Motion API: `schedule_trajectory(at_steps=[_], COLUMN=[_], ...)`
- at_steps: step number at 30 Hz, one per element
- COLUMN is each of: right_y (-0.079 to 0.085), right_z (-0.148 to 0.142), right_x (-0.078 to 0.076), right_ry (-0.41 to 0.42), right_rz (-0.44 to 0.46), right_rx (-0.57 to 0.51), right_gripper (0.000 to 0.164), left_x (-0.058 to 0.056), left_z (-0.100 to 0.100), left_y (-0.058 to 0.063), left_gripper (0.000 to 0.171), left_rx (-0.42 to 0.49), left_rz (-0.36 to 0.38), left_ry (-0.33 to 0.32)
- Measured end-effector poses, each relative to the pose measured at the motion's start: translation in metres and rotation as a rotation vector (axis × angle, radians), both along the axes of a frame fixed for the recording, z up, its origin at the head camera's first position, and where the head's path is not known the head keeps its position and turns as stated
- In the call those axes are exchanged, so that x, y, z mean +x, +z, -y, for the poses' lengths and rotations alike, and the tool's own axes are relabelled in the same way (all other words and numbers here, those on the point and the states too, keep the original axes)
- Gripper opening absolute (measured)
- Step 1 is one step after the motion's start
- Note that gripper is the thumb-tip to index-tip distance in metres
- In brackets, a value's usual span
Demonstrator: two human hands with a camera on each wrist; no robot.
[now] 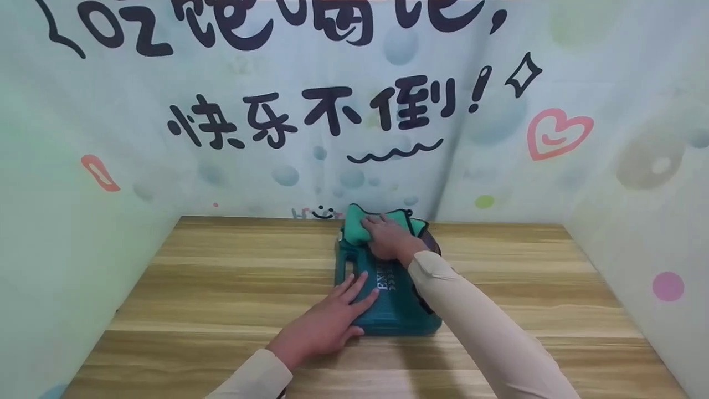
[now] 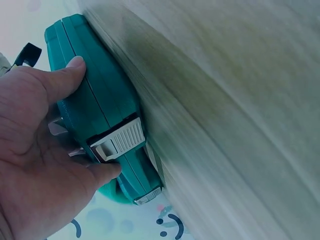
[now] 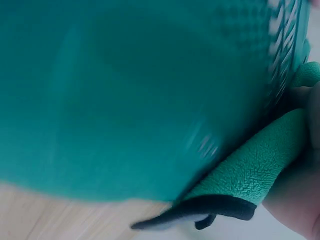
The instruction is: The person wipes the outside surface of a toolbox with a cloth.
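Note:
A teal plastic tool case (image 1: 399,313) with white lettering lies flat on the table. Over its far end is spread a green cloth (image 1: 357,227) edged in black. My right hand (image 1: 393,238) presses the cloth onto the case with fingers laid across it; the right wrist view shows the cloth's folds close up against the lid. With fingers spread, my left hand (image 1: 327,321) rests on the near left part of the case, beside its handle slot. In the left wrist view its thumb touches the case's side, and a grey latch (image 2: 120,140) shows near another finger.
The wood-grain table (image 1: 232,277) extends to both sides of the case. A printed fabric backdrop (image 1: 277,166) with dark characters rises directly behind the table's back edge, and pale walls (image 1: 626,233) stand at the left and right.

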State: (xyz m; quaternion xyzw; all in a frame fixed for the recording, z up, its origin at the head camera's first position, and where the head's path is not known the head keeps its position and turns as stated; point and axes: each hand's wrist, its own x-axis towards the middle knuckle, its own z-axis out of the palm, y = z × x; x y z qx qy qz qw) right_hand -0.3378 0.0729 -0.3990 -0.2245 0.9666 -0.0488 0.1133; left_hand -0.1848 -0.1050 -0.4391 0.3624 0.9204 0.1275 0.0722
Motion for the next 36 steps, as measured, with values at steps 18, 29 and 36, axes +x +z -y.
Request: schedule_trajectory(at_steps=[18, 29, 36], right_y=[-0.006, 0.003, 0.007], right_z=[0.009, -0.006, -0.003], right_x=[0.032, 0.053, 0.064], right_ry=[0.392, 0.282, 0.315], right_rz=[0.095, 0.289, 0.315], right_rx=[-0.117, -0.187, -0.196], right_gripper=[0.057, 0.055, 0.053], left_x=[0.001, -0.001, 0.0], left_z=[0.001, -0.006, -0.002], left_y=[0.003, 0.001, -0.002], left_gripper=[0.068, 0.065, 0.06], left_rx=[0.014, 0.071, 0.106], left_rz=[-0.009, -0.074, -0.145], left_ry=[-0.011, 0.018, 0.013])
